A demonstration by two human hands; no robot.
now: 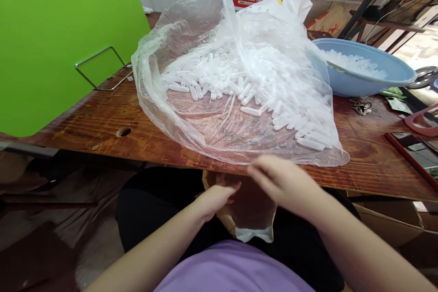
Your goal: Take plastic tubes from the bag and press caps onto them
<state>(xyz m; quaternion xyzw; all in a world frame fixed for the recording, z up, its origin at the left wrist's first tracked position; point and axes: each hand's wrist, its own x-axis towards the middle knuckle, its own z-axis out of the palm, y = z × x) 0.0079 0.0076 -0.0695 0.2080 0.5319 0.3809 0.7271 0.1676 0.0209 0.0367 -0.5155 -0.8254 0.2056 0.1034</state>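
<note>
A clear plastic bag (212, 139) lies wide open on the table, full of small white translucent plastic tubes (219, 75). Just past the table's front edge, my right hand (278, 180) is beside the bag's near rim, fingers curled and slightly blurred; what they hold, if anything, is hidden. Below the edge, over my lap, a brown paper bag (229, 219) stands with its mouth open and a pale lining at its near rim. My left hand (221, 194) is in that mouth, fingers apart, partly shaded by the table edge.
A blue basin (369, 84) with more white tubes stands at the right, near keys (361, 107) and pink-handled scissors (422, 121). A green panel (68, 41) with a wire stand (102, 68) rises at the left. The wooden table (102, 118) has a round hole.
</note>
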